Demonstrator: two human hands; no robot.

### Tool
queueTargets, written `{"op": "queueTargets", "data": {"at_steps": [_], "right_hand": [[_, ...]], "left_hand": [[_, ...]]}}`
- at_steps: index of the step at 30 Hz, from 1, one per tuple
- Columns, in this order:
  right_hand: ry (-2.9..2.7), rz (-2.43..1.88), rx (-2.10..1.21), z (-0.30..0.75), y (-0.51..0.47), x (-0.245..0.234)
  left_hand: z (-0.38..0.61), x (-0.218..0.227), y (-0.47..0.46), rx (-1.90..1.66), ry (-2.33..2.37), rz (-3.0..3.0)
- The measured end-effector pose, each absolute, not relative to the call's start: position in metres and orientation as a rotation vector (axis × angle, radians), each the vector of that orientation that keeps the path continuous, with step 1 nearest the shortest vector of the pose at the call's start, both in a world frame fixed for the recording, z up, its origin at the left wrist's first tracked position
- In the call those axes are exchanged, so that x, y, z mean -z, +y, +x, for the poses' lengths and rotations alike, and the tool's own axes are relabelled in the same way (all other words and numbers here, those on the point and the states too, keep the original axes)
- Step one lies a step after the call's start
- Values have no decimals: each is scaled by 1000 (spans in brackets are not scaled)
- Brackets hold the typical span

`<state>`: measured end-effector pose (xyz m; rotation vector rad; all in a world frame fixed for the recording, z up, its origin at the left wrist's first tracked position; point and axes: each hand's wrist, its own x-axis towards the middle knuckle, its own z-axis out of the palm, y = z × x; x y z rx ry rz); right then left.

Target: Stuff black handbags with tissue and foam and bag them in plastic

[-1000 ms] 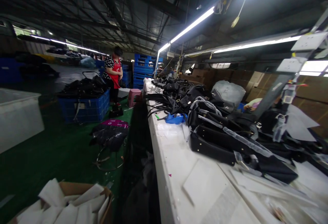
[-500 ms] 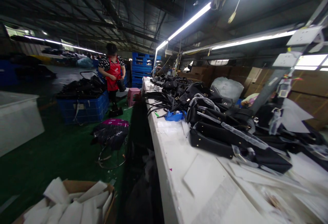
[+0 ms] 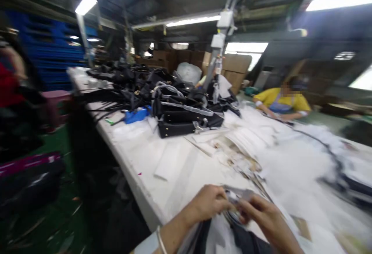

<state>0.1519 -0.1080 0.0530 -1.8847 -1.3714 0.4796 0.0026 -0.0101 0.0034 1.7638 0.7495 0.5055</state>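
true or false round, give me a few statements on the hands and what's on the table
1. The left hand and right hand both pinch a clear plastic wrap. True.
2. A thin bangle sits on the left wrist. True.
3. The black handbags are piled on the floor. False: they lie on the white table.
4. The person across the table wears a green top. False: it is yellow.
5. A blue item lies beside the handbags. True.

- black bag (image 3: 245,240): dark and blurred, at the near edge of the tabletop (image 3: 174,161), partly cut off below.
- clear plastic wrap (image 3: 213,232): crumpled, draped over the bag.
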Motion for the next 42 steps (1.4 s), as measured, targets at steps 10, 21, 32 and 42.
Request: {"op": "queueTargets", "data": {"at_steps": [10, 21, 32, 42], "right_hand": [[-1014, -1539, -1019, 140, -101, -41], [-971, -1287, -1371, 142, -115, -40], [-1025, -1336, -1175, 128, -114, -33], [-960, -1362, -1301, 127, -118, -38]], "left_hand": [[-7, -26, -13, -712, 561, 1782], [-16, -35, -15, -519, 211, 1315], [-8, -27, -15, -594, 431, 1325], [-8, -26, -17, -630, 492, 1171]]}}
